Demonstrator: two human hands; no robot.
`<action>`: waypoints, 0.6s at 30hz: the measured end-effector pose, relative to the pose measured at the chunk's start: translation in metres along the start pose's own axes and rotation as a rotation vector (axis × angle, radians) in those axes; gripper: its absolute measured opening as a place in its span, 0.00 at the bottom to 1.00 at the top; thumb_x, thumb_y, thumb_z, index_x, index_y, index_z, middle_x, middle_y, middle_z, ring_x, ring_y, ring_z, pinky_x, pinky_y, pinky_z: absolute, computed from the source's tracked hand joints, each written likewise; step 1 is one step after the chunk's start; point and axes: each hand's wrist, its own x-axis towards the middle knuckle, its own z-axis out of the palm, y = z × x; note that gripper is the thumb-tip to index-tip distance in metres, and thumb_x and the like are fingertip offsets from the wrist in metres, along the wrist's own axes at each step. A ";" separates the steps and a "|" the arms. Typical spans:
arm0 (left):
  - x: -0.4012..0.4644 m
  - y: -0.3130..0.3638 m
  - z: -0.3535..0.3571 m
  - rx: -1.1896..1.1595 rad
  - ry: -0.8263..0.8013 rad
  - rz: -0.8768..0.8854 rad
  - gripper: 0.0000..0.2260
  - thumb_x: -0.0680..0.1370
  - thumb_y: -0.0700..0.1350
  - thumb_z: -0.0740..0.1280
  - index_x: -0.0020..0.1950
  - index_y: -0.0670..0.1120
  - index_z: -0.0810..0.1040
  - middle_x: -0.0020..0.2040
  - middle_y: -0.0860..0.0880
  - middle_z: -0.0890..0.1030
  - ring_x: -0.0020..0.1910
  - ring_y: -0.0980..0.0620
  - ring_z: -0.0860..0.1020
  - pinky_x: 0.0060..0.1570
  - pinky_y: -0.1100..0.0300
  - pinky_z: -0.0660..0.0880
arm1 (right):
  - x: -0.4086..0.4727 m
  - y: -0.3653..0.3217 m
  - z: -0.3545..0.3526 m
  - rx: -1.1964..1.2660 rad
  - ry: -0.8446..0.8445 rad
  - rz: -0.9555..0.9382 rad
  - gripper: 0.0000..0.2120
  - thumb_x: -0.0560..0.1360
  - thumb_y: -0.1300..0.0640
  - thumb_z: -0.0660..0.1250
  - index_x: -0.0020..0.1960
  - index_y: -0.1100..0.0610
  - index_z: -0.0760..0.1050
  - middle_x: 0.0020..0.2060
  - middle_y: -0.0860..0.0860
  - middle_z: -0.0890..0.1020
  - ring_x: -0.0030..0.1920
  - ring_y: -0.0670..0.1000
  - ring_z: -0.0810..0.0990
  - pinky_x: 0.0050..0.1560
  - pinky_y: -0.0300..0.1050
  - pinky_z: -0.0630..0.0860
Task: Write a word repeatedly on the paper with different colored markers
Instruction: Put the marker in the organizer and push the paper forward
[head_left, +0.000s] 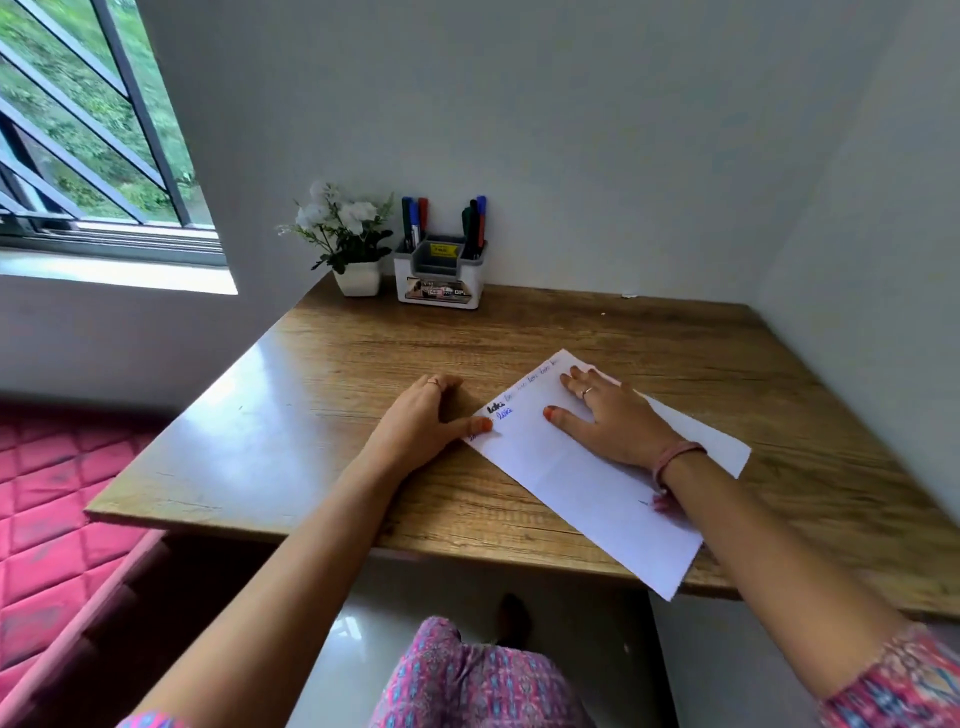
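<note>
A white sheet of paper (582, 483) lies slanted on the wooden desk (332, 395), its near corner hanging over the front edge. Short words in black, blue and other colours run along its far edge. My right hand (608, 410) rests flat on the paper, fingers spread. My left hand (421, 415) lies on the desk beside the sheet, its thumb touching the paper's left corner. Neither hand holds a marker. Several markers (415, 221) stand in a white and grey holder (439, 275) at the back of the desk.
A small white pot of white flowers (345, 236) stands left of the holder, against the wall. A barred window (88, 130) is at the left. A pink quilted mattress (47, 514) lies below the desk's left edge. Walls close the back and right.
</note>
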 end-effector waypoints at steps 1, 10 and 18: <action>0.001 0.000 0.000 0.014 0.015 -0.002 0.33 0.72 0.60 0.69 0.71 0.46 0.66 0.68 0.47 0.71 0.66 0.49 0.69 0.63 0.59 0.65 | -0.003 0.000 0.003 -0.012 0.008 0.009 0.32 0.77 0.37 0.52 0.76 0.52 0.54 0.76 0.49 0.56 0.76 0.49 0.52 0.75 0.54 0.46; -0.015 0.006 0.006 0.236 -0.089 0.027 0.50 0.66 0.77 0.49 0.78 0.45 0.49 0.78 0.47 0.51 0.77 0.51 0.48 0.75 0.55 0.45 | 0.003 -0.003 0.020 -0.080 0.125 0.165 0.31 0.78 0.38 0.48 0.76 0.53 0.53 0.76 0.51 0.56 0.76 0.53 0.53 0.73 0.56 0.46; -0.020 0.011 0.014 0.338 -0.067 0.012 0.43 0.69 0.72 0.37 0.78 0.49 0.46 0.78 0.50 0.44 0.75 0.57 0.38 0.73 0.59 0.36 | 0.005 -0.001 0.020 -0.037 0.095 0.149 0.29 0.80 0.42 0.45 0.76 0.55 0.50 0.76 0.51 0.52 0.76 0.51 0.48 0.73 0.51 0.41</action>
